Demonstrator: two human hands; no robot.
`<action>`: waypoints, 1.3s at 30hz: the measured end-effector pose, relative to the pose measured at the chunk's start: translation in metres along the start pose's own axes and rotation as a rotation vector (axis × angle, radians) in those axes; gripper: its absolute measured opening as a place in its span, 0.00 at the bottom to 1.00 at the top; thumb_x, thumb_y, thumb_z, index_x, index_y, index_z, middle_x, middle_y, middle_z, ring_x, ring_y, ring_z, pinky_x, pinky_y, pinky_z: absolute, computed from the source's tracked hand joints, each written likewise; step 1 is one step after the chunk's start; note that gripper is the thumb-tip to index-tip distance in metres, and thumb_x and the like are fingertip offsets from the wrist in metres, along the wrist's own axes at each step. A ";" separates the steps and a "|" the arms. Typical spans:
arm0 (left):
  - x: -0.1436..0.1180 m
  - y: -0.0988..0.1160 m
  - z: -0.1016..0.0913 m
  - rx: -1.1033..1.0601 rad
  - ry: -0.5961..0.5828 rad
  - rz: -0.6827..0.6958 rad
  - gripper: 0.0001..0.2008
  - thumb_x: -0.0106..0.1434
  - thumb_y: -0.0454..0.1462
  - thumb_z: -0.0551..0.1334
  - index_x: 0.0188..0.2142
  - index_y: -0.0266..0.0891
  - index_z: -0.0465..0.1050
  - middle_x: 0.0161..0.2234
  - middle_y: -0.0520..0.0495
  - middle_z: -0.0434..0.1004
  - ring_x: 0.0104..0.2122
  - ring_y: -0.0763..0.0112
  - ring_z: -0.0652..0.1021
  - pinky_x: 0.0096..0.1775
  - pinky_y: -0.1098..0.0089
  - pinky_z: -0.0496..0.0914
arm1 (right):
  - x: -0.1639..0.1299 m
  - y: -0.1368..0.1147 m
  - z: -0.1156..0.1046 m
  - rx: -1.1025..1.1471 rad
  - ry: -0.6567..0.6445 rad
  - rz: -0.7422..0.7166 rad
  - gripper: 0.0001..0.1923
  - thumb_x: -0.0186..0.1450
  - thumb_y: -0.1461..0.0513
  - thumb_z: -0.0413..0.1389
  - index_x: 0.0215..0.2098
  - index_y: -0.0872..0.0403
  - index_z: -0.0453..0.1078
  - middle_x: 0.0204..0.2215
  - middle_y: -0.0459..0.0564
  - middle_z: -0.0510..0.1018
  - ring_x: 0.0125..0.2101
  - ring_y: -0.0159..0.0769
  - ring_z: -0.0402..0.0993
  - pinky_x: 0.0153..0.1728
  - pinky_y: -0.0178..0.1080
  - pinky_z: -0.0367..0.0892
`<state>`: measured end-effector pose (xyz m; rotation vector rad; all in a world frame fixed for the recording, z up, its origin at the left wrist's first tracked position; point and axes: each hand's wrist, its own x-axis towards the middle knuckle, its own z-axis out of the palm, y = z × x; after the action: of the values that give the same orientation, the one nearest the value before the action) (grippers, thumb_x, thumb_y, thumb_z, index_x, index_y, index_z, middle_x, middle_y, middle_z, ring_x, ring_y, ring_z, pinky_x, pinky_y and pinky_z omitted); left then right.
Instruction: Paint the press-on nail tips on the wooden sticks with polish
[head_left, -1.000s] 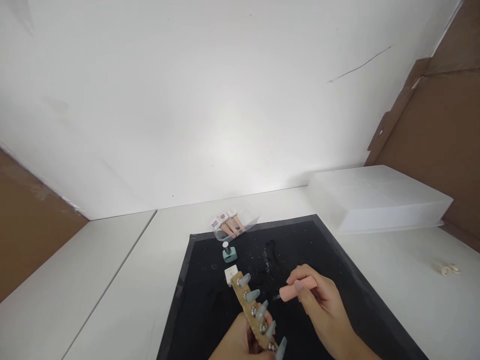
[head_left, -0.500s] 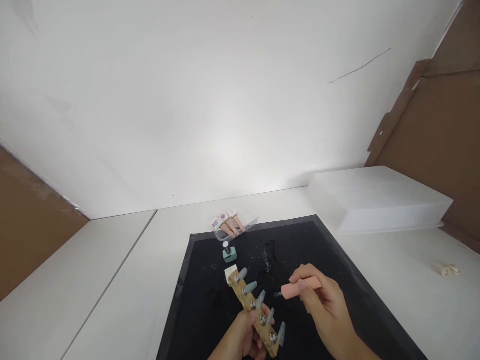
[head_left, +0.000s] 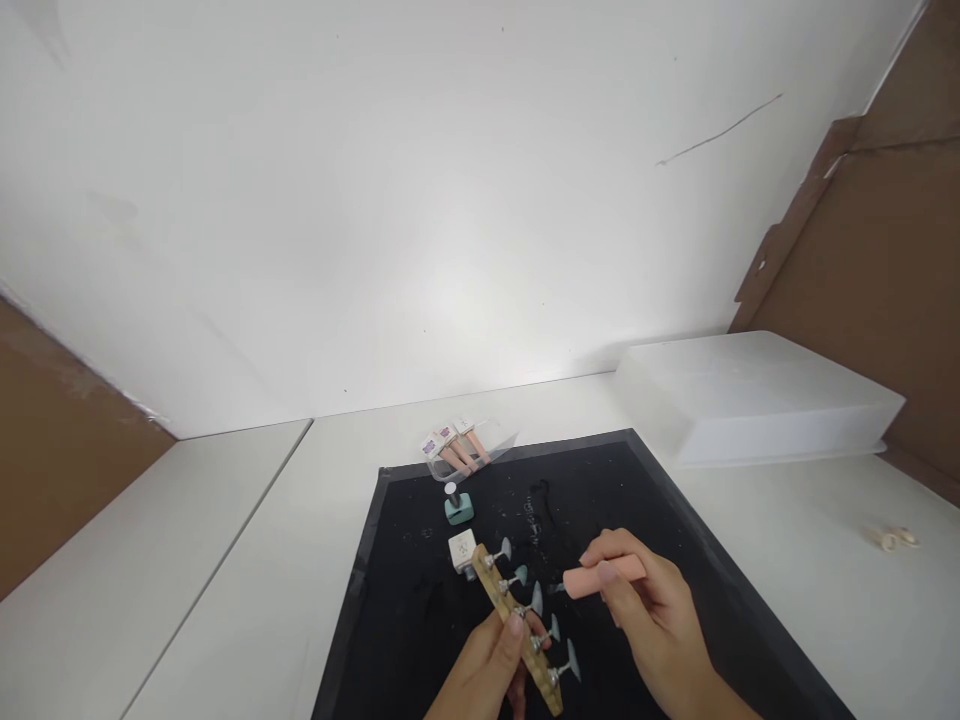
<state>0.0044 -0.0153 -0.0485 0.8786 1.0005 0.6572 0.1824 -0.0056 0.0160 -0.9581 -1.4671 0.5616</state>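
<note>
Wooden strip (head_left: 492, 583) bearing five greyish tips (head_left: 537, 599), pinched in left hand (head_left: 486, 658); peach-handled brush (head_left: 583, 582), gripped in closed right hand (head_left: 652, 605); teal bottle (head_left: 459, 510), beyond left hand.

The left hand (head_left: 484, 668) grips a wooden bar (head_left: 534, 664) that tilts across the view, with a row of five grey-green nail tips (head_left: 537, 599) on small metal stands. The right hand (head_left: 654, 612) holds a brush by its pink handle (head_left: 604, 577), bristles pointing left, just beside the middle nail tip. Near the bar's far end is a white square-topped bottle (head_left: 462, 549); beyond it, a teal bottle (head_left: 459, 509). All are on or above a black mat (head_left: 592, 480). At its far edge, a clear tray (head_left: 501, 441) holds pink-handled pieces (head_left: 453, 459). A white box (head_left: 765, 395) sits on the white surface (head_left: 247, 560) to the right.
</note>
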 end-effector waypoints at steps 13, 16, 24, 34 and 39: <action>-0.012 0.004 0.011 0.109 0.144 0.051 0.35 0.46 0.58 0.63 0.44 0.34 0.66 0.29 0.50 0.65 0.28 0.72 0.69 0.27 0.72 0.65 | -0.002 0.003 -0.002 0.018 -0.015 -0.034 0.09 0.65 0.63 0.50 0.28 0.52 0.67 0.18 0.43 0.71 0.18 0.31 0.67 0.20 0.31 0.63; -0.011 0.004 0.011 0.093 0.142 0.048 0.35 0.45 0.57 0.64 0.44 0.33 0.66 0.29 0.50 0.66 0.28 0.72 0.70 0.28 0.71 0.65 | -0.001 0.003 -0.002 0.021 -0.045 -0.064 0.10 0.66 0.62 0.49 0.28 0.52 0.67 0.18 0.42 0.69 0.18 0.31 0.65 0.20 0.31 0.62; -0.008 0.007 0.013 0.090 0.184 0.040 0.34 0.43 0.59 0.64 0.38 0.33 0.67 0.26 0.52 0.65 0.25 0.73 0.70 0.26 0.71 0.65 | 0.001 0.003 -0.002 0.068 -0.119 -0.109 0.12 0.68 0.58 0.47 0.30 0.51 0.67 0.17 0.43 0.68 0.16 0.32 0.62 0.17 0.34 0.58; -0.011 0.013 0.016 0.004 0.176 0.005 0.26 0.45 0.54 0.66 0.33 0.35 0.67 0.25 0.52 0.66 0.24 0.73 0.70 0.25 0.71 0.65 | 0.003 -0.005 -0.003 0.206 -0.173 -0.002 0.14 0.68 0.56 0.49 0.29 0.53 0.70 0.18 0.44 0.69 0.15 0.30 0.60 0.17 0.33 0.58; -0.013 0.015 0.016 0.006 0.159 -0.018 0.24 0.48 0.52 0.65 0.32 0.33 0.68 0.26 0.50 0.67 0.25 0.72 0.71 0.25 0.71 0.65 | 0.003 -0.008 -0.004 0.252 -0.220 0.050 0.15 0.67 0.54 0.49 0.30 0.52 0.70 0.21 0.46 0.71 0.15 0.29 0.60 0.17 0.32 0.59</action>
<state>0.0121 -0.0233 -0.0259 0.8310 1.1523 0.7173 0.1848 -0.0079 0.0247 -0.7534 -1.5253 0.8893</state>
